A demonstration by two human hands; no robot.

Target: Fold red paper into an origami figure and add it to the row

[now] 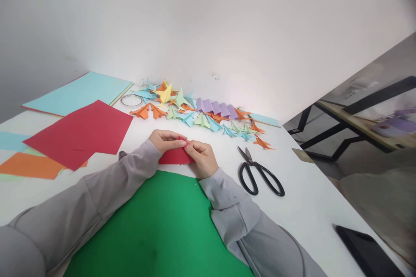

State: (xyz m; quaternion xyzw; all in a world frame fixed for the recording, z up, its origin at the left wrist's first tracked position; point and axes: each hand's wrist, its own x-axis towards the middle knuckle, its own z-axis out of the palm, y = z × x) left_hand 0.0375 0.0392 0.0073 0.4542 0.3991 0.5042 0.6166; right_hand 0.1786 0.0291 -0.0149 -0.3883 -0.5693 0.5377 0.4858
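A small folded piece of red paper (175, 156) is held up between both hands, just beyond the green sheet. My left hand (164, 140) is closed, its thumb and fingers pinching the paper's upper left side. On the other side, my right hand (204, 156) pinches it near the peak, fingers curled behind. The paper looks like a triangle with its point at the top; its back is hidden. A large green sheet (156, 229) lies below, between the forearms. Black-handled scissors (251, 166) rest to the right with their blades slightly apart.
Folded paper shapes (201, 114) in many colours line the wall side. At left lie a large red sheet (87, 132), orange paper (32, 165), a light blue stack (81, 91) and a tape roll (131, 100). A dark phone (367, 249) lies near the right table edge.
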